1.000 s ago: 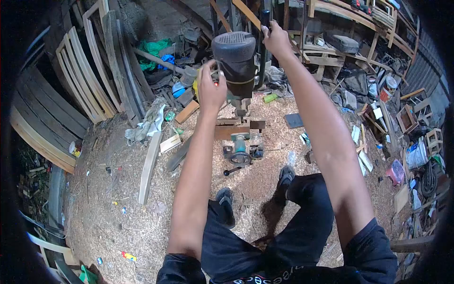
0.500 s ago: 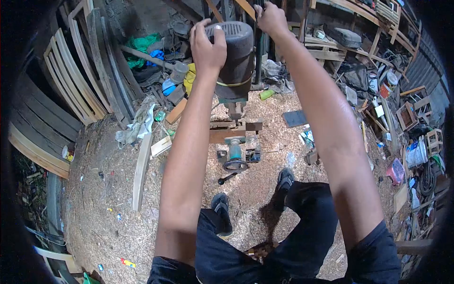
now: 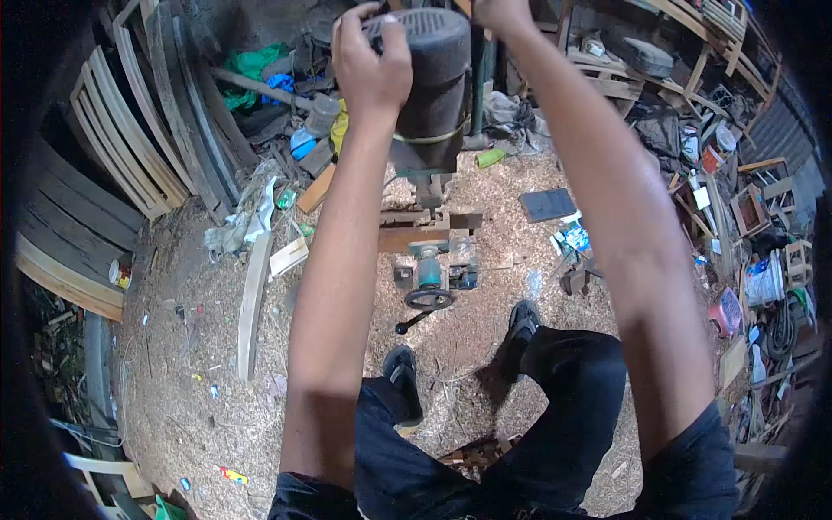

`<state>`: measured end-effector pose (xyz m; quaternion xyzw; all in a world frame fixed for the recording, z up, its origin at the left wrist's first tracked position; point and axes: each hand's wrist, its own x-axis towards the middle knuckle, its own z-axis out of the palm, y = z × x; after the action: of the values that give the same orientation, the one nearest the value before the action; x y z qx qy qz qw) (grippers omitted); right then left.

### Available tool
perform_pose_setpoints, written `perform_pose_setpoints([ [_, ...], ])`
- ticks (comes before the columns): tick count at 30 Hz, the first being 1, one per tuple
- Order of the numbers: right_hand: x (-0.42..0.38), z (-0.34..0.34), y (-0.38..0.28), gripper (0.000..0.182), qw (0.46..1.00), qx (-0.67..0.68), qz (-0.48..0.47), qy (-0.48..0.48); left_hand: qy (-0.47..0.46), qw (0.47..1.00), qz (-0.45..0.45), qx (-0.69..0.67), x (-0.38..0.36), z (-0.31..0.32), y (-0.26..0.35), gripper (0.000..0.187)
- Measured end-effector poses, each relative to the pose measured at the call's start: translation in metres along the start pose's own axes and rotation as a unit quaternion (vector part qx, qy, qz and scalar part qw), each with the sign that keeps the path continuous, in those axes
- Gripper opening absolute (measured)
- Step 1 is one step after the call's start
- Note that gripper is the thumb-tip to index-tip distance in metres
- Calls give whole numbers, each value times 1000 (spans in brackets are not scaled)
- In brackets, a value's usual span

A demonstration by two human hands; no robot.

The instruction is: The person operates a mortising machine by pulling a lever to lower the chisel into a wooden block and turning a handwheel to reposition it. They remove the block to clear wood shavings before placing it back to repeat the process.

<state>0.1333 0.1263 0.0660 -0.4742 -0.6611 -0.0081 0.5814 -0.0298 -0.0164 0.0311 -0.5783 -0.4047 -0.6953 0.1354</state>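
A dark cylindrical motor [image 3: 433,95] with a vented top stands upright on a drilling or mortising machine. My left hand [image 3: 368,65] is curved around the motor's upper left side, thumb near the vents and fingers over the far edge. My right hand [image 3: 503,13] is raised beside the motor and closed; the top edge cuts it off, hiding what it grips. Below the motor, a tool holder [image 3: 426,192] points down at a brown wood piece [image 3: 407,239]. In front of the wood are a green clamp [image 3: 428,270] and a handwheel [image 3: 430,299].
Wood shavings cover the floor [image 3: 217,425]. Curved slatted wood frames [image 3: 130,130] and boards lean at left. A pale plank [image 3: 255,303] lies left of my left arm. A dark flat block [image 3: 548,204] and mixed clutter [image 3: 745,208] are at right. A black-knobbed lever [image 3: 412,323] sticks out near my feet.
My right hand has moved up, partly out of view. The motor's top and my left hand appear higher, and the view has shifted slightly. My left hand stays on the motor.
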Motion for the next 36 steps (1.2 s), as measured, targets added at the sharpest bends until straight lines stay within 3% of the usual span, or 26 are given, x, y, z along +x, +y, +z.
perform_pose_setpoints([
  [1, 6, 19, 37, 43, 993, -98, -62, -22, -6, 1000, -7, 0, 0, -1, 2, 39],
  [3, -24, -1, 15, 50, 999, 25, -44, -10, -16, 1000, -13, -1, -3, -7, 4, 42],
  [4, -30, 2, 20, 40, 999, 1, -50, 0, -43, 999, -28, 18, -4, -13, 4, 45],
  [7, -46, -19, 3, 40, 998, 55, -29, -32, -67, 997, -35, 25, -5, -24, 2, 46],
  [9, -50, -23, -4, 44, 998, 24, -57, 8, -78, 995, -39, 46, -6, -33, 10, 47],
  [13, -62, -41, -20, 43, 998, 6, -57, -6, -78, 995, -45, 54, -7, -50, 28, 45],
  [14, -71, -50, -23, 37, 995, 76, -56, -18, -78, 994, -50, 49, -11, -55, 32, 44],
  [16, -100, -67, -35, 39, 997, 68, -19, -28, -72, 994, -65, 56, -29, -73, 39, 43],
  [20, -172, -76, -25, 41, 993, 93, 44, -60, -108, 982, -129, 85, -97, -116, 30, 41],
  [24, -282, -82, -11, 41, 977, 135, 83, -140, -142, 952, -222, 155, -227, -157, 1, 37],
  [27, -378, -85, -12, 39, 963, 146, 133, -181, -216, 903, -338, 155, -303, -183, 6, 42],
  [29, -444, -72, 12, 41, 961, 97, 108, -237, -255, 863, -389, 196, -352, -189, -10, 43],
  [32, -500, -65, 14, 52, 914, 47, 149, -374, -310, 830, -401, 232, -397, -204, -22, 44],
  [35, -513, -66, 4, 65, 887, -22, 98, -452, -378, 793, -418, 230, -420, -207, -20, 43],
  [36, -518, -60, 6, 73, 891, -8, 114, -440, -362, 811, -405, 217, -429, -205, -17, 40],
])
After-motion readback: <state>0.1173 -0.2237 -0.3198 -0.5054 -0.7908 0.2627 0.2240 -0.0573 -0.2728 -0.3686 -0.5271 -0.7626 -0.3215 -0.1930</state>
